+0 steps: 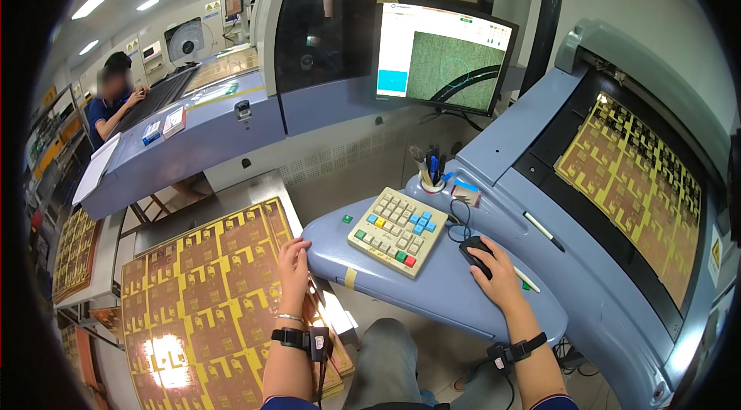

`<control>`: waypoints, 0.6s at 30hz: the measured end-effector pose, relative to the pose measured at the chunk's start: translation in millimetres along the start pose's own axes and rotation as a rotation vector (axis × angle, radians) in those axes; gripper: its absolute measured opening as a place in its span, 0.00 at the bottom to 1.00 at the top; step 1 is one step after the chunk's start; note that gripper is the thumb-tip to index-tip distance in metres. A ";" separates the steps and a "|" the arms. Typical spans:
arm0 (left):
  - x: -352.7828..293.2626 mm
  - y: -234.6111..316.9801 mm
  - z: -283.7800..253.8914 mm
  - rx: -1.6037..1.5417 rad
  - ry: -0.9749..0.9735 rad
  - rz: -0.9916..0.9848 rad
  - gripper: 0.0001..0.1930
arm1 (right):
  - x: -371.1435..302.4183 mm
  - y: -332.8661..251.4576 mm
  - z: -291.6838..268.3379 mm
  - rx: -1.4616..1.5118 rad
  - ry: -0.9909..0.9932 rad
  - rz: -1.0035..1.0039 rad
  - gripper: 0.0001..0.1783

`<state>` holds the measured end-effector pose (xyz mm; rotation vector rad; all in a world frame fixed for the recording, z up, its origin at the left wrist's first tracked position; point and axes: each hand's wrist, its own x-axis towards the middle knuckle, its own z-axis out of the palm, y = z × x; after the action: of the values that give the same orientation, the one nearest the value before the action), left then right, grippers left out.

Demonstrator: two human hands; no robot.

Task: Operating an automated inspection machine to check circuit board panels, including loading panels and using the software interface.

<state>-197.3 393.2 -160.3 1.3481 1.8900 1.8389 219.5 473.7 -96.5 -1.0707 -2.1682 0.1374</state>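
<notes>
The right hand lies over a black mouse on the blue surface. Its fingers curl down around the mouse's near end, closed lightly on it; the mouse's long axis runs away from the palm toward the upper left, in line with the forearm. The wrist is straight, a black strap around it, the forearm coming in from the lower edge.

The left hand rests flat on the top panel of a stack of yellow-and-brown circuit panels, at the edge nearest the blue surface. Its fingers are stretched out and point up and away, pressing on the panel rather than gripping it; most of the panel spreads left of the fingers.

Between the two hands, up and right of the left fingers, sits a cream keypad with coloured keys. Beyond the right fingers stands a pen cup, and further up a monitor.
</notes>
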 end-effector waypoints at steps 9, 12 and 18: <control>1.0 -1.5 0.9 -0.007 0.000 0.013 0.10 | 1.7 -2.4 -2.0 -0.009 -0.010 0.001 0.22; 1.0 -2.1 1.4 -0.008 -0.001 0.004 0.10 | 2.1 -3.4 -2.3 0.001 -0.009 0.004 0.22; 0.8 -4.9 1.4 -0.015 0.013 0.019 0.10 | 2.3 -4.0 -3.2 0.011 -0.002 -0.004 0.22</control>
<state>-199.1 395.6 -164.5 1.3577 1.8723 1.8709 217.9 472.1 -91.4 -1.0604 -2.1691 0.1489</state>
